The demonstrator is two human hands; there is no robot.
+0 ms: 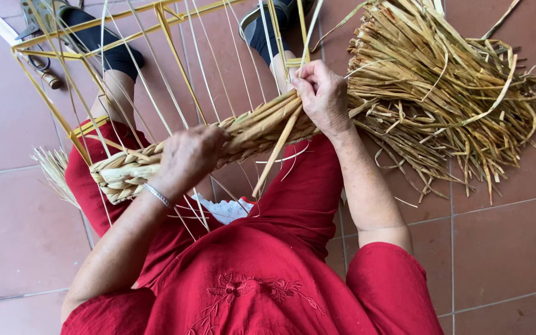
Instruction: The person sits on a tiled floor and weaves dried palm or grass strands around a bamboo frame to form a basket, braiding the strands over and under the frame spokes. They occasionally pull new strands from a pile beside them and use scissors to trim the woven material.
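A thick braided band of pale straw (218, 139) runs across the person's lap, woven through thin upright strands strung on a yellow wire frame (82, 46). The left hand (187, 158) is closed over the band near its left part, fingers wrapped over the top. The right hand (322, 96) is clenched on the band's right end, pinching loose straw where the braid meets the strands. A silver bracelet (156, 195) sits on the left wrist. The frame stands over the knees of the red dress (268, 273). To the right, a large bundle of dry straw (448, 93) lies on the tiled floor (504, 248), touching the braid's end. Scissors (35, 22) lie on the floor at the upper left corner, beside a foot.
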